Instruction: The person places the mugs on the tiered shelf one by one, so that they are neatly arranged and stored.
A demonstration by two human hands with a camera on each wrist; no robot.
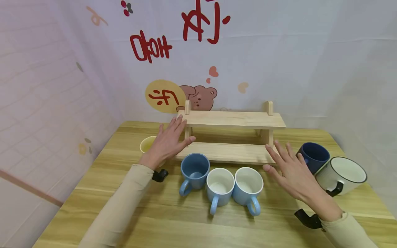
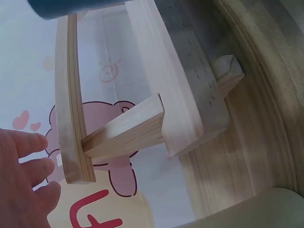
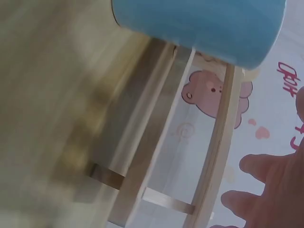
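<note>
A two-tier wooden shelf [image 1: 232, 119] stands at the back of the table. At its left end my left hand [image 1: 167, 141] reaches out with fingers spread, overlapping the upper board's corner in the head view. My right hand [image 1: 291, 172], also spread and holding nothing, hovers by the lower board's right end. Between the hands, in front of the shelf, are a dusty-blue mug [image 1: 194, 167] and two light-blue mugs [image 1: 219, 194] [image 1: 246, 193] with white insides. The right wrist view shows a light-blue mug [image 3: 204, 28] close up, beside the shelf [image 3: 152, 123].
A yellow cup [image 1: 146, 142] is partly hidden behind the left hand. On the right, a navy mug [image 1: 314, 156] and a white mug [image 1: 344, 175] with a dark rim and black handle stand close by the right hand. A printed cloth wall [image 1: 279, 62] rises behind the table.
</note>
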